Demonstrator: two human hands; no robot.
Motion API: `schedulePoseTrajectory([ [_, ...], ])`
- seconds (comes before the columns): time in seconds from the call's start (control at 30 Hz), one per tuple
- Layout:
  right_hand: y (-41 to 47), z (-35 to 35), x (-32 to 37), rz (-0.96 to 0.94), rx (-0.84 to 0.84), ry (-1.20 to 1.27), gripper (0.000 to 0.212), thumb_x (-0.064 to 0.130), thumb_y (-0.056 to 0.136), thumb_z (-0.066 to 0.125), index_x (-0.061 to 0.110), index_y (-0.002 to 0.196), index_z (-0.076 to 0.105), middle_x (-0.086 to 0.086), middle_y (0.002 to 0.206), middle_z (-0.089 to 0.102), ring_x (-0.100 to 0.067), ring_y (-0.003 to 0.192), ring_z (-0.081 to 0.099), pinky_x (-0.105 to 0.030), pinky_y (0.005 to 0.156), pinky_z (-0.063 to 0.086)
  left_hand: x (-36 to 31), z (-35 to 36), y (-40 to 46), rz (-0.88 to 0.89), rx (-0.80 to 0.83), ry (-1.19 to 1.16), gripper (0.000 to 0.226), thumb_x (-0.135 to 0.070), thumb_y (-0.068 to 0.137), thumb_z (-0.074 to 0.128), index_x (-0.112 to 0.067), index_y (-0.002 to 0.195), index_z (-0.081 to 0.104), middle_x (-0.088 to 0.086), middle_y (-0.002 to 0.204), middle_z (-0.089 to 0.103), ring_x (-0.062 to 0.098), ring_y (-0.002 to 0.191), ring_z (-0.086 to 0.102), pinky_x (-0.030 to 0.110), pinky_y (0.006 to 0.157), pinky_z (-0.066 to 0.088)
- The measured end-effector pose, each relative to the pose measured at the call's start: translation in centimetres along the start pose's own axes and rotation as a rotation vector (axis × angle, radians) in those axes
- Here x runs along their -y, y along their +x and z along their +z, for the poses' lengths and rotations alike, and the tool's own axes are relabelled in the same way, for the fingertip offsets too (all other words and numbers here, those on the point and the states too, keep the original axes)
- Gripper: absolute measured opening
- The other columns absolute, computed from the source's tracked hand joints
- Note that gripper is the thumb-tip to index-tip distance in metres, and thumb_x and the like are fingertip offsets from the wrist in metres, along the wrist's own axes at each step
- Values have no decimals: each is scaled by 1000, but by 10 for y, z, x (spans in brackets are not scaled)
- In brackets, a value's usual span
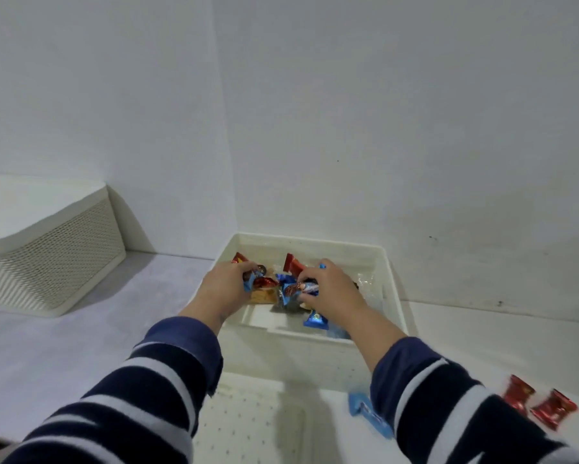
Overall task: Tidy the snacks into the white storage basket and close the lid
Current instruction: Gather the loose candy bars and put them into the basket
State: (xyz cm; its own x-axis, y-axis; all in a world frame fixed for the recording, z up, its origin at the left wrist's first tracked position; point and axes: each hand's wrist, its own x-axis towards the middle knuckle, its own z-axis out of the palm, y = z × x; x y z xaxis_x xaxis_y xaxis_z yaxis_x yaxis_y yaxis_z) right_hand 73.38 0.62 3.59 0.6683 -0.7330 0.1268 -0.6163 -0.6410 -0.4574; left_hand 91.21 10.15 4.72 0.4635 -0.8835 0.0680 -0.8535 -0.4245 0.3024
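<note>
Pinching a blue wrapper (250, 281) between curled fingers, the left hand (226, 289) is reaching over the left wall of the basket (393, 289), down among the snacks. The right hand (330, 286) is closing on a blue and brown wrapper (300, 289) at the middle of the pile, fingertips bent around it. Both hands are working inside the open basket, striped sleeves (167, 373) trailing back toward the near edge.

Red wrappers (293, 262) are lying toward the far wall of the basket, an orange pack (263, 296) is sitting under the left hand's fingers, and one blue snack (316, 320) is resting near the front wall. A clear wrapper (366, 281) is lying by the right wall. The basket is sitting in the far corner of the surface (64, 346), against both walls.

The lid (248, 426), white and dotted with holes, is lying flat on the surface just in front of the basket. Another blue snack (365, 410) is lying on the surface beside the lid's right edge, partly hidden by the right sleeve. Two red snacks (539, 401) are lying side by side near the right edge. A second white basket (47, 246), lidded, is standing at the far left edge.
</note>
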Motion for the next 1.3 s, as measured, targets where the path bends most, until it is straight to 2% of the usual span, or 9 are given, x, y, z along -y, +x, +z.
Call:
schedulePoseTrajectory([
  [0.1, 28, 29, 7, 105, 131, 21, 29, 27, 82, 72, 23, 110, 66, -4, 118, 57, -21, 99, 59, -24, 74, 39, 19, 20, 28, -16, 162, 68, 42, -18, 91, 56, -28, 131, 53, 8, 127, 59, 26, 111, 56, 29, 91, 45],
  [0.23, 48, 67, 3, 250, 271, 96, 34, 27, 81, 74, 18, 113, 66, -3, 122, 61, -19, 96, 60, -27, 79, 49, 38, 52, 52, -63, 358, 151, 48, -20, 89, 59, -27, 135, 49, 6, 130, 57, 24, 114, 56, 28, 91, 46],
  [0.3, 53, 80, 1, 286, 346, 148, 43, 29, 82, 72, 22, 123, 61, -5, 131, 57, -19, 100, 59, -27, 80, 50, 46, 66, 59, -86, 468, 98, 64, -31, 86, 64, -31, 144, 36, 5, 137, 53, 25, 118, 55, 31, 96, 48],
  [0.37, 56, 85, 0, 295, 442, 147, 59, 32, 86, 67, 29, 140, 44, -4, 145, 45, -25, 121, 52, -32, 95, 45, 50, 75, 63, -76, 576, 66, 91, -38, 81, 69, -35, 150, 10, 5, 145, 45, 28, 124, 50, 37, 101, 45],
  [0.43, 58, 82, 1, 313, 486, 145, 68, 30, 90, 64, 33, 148, 29, -5, 152, 36, -28, 128, 48, -35, 100, 43, 51, 79, 66, -47, 602, 52, 108, -38, 76, 74, -38, 149, -6, 7, 146, 45, 30, 123, 50, 41, 100, 46],
  [0.53, 61, 72, 1, 290, 452, 83, 62, 25, 93, 60, 30, 148, 31, -6, 151, 38, -27, 128, 49, -34, 101, 43, 46, 77, 69, 14, 562, 81, 112, -41, 76, 74, -39, 148, -12, 9, 143, 48, 31, 119, 53, 41, 97, 48],
  [0.67, 52, 44, -5, 268, 383, 21, 46, 25, 95, 56, 24, 139, 46, -6, 142, 49, -24, 123, 52, -33, 100, 43, 21, 61, 64, 87, 506, 93, 84, -37, 86, 65, -27, 151, 14, 7, 149, 40, 29, 132, 43, 40, 106, 40],
  [0.8, 32, 1, -16, 290, 314, 2, 46, 27, 92, 60, 25, 136, 51, -4, 143, 49, -22, 128, 49, -33, 104, 39, -23, 52, 61, 191, 442, 90, 56, -37, 88, 58, -26, 140, 41, 4, 139, 51, 27, 122, 52, 40, 101, 45],
  [1.3, -95, -130, -155, 462, 267, -234, 43, 33, 96, 51, 25, 138, 47, -1, 146, 44, -21, 132, 42, -31, 106, 35, -243, 87, 7, 468, 338, 22, 41, -28, 96, 48, -23, 136, 46, 4, 141, 46, 25, 129, 44, 35, 103, 36],
])
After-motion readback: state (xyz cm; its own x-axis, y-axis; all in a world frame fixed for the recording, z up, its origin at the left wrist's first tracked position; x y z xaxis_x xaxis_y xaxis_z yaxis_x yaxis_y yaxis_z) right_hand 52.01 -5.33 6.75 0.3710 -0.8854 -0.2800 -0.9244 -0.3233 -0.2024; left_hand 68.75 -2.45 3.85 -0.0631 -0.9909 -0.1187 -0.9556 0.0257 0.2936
